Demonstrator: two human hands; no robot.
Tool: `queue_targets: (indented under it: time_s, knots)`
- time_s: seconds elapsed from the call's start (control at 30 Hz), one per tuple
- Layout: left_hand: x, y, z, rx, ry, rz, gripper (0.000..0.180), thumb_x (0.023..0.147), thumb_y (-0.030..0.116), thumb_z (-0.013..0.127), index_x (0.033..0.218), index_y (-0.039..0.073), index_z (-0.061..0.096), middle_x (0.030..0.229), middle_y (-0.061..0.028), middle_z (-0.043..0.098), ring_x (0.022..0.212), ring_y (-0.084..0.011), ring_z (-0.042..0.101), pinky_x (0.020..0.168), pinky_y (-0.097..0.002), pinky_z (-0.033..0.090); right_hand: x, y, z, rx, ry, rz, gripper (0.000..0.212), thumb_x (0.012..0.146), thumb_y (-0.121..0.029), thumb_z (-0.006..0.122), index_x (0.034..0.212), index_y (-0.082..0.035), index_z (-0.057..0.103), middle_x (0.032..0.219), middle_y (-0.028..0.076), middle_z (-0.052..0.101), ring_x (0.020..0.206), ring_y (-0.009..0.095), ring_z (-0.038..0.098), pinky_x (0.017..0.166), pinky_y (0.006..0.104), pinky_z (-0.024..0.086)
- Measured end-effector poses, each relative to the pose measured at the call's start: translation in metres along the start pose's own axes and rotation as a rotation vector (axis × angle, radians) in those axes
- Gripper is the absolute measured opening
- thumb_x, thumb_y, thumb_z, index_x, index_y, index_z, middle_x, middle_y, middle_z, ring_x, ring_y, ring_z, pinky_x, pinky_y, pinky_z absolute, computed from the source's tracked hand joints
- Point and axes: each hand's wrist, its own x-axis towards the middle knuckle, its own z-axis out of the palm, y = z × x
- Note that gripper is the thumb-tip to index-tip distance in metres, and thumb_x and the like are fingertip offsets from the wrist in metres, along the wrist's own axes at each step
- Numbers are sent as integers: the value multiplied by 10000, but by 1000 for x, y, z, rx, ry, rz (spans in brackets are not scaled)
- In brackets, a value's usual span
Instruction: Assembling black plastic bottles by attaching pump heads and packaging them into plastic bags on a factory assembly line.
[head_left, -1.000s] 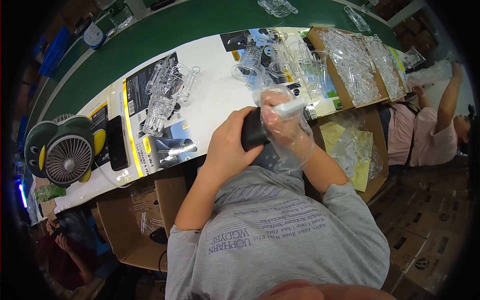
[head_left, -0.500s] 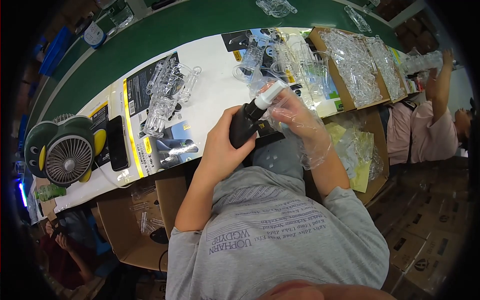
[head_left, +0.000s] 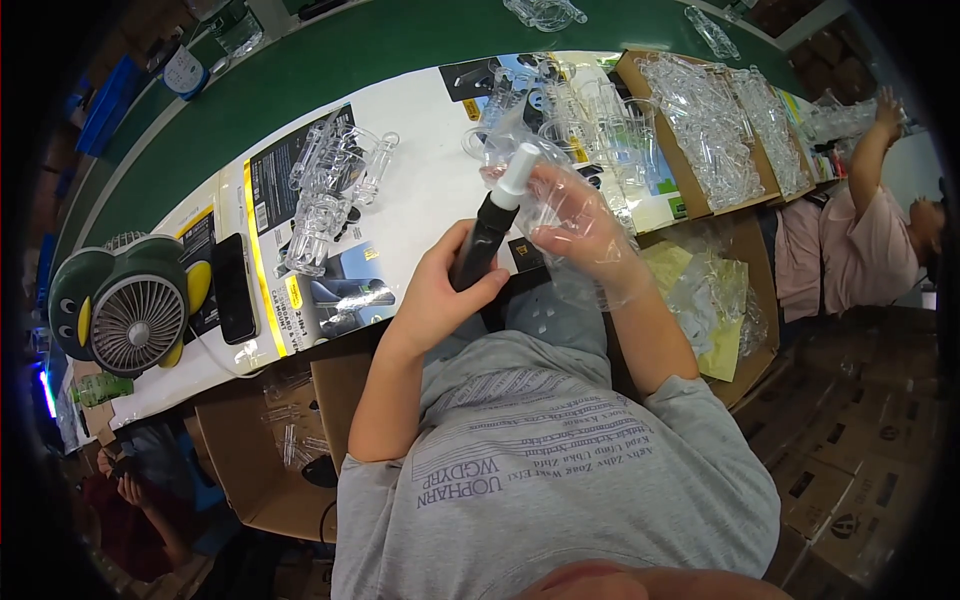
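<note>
My left hand point(head_left: 430, 285) is closed round the black body of a hand-held device point(head_left: 484, 245), which stands tilted up with a white tubular tip. Thin clear plastic, apparently a bag point(head_left: 545, 205), is gripped by my right hand point(head_left: 590, 235) just right of that tip. Part of the film drapes over the right hand and hangs by the wrist. Whether the film touches the tip I cannot tell. Both hands are above the table's near edge. Left of them, a cluster of clear plastic tubes point(head_left: 335, 195) lies on the printed table cover point(head_left: 410, 130).
More clear pieces point(head_left: 600, 115) lie beyond my right hand, beside a cardboard box point(head_left: 680, 170) full of them. A fan point(head_left: 135, 315) and phone point(head_left: 236, 290) sit at left. Open cartons point(head_left: 335, 385) are below the table. Another person point(head_left: 850, 240) works at right.
The device has turned more upright, its white tip swinging left and up. My right hand has drawn slightly away from the tip, and the film now spreads up behind it.
</note>
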Motion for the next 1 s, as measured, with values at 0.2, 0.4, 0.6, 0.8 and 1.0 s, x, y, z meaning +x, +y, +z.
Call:
queue_targets:
  time_s: [0.2, 0.4, 0.6, 0.8, 1.0]
  knots:
    - [4, -3, 14, 479, 337, 192, 507, 725, 127, 691, 1158, -1, 461, 903, -136, 552, 840, -271, 584, 767, -344, 462, -1, -17, 21, -145, 142, -4, 664, 716, -182, 719, 1301, -7, 457, 1291, 114, 506, 1240, 221, 432, 1063, 353, 277]
    - [3, -2, 15, 916, 472, 370, 623, 647, 75, 712, 1190, -18, 423, 994, -180, 495, 892, -355, 531, 748, -415, 454, 1, -12, 24, -284, 251, -23, 643, 711, -83, 713, 1294, 8, 457, 1315, 126, 490, 1245, 213, 425, 1057, 342, 289]
    - [3, -4, 18, 1067, 533, 406, 722, 584, 22, 763, 1210, -34, 409, 980, -191, 484, 890, -356, 517, 761, -411, 437, 5, 5, 29, -205, 363, -107, 682, 688, 8, 715, 1303, 31, 420, 1324, 136, 474, 1230, 198, 434, 1041, 333, 314]
    - [7, -9, 21, 1104, 569, 437, 764, 559, 8, 780, 1224, -30, 407, 973, -190, 487, 882, -356, 516, 758, -412, 437, 10, 17, 39, -203, 491, -193, 672, 700, 21, 707, 1301, 31, 406, 1318, 137, 477, 1192, 184, 463, 1013, 314, 349]
    - [9, -11, 29, 1110, 639, 474, 737, 614, 29, 753, 1252, -50, 392, 970, -188, 485, 874, -348, 515, 749, -408, 442, 19, 18, 49, -234, 545, -233, 634, 728, 1, 691, 1293, 30, 405, 1322, 141, 472, 1169, 181, 478, 1001, 310, 359]
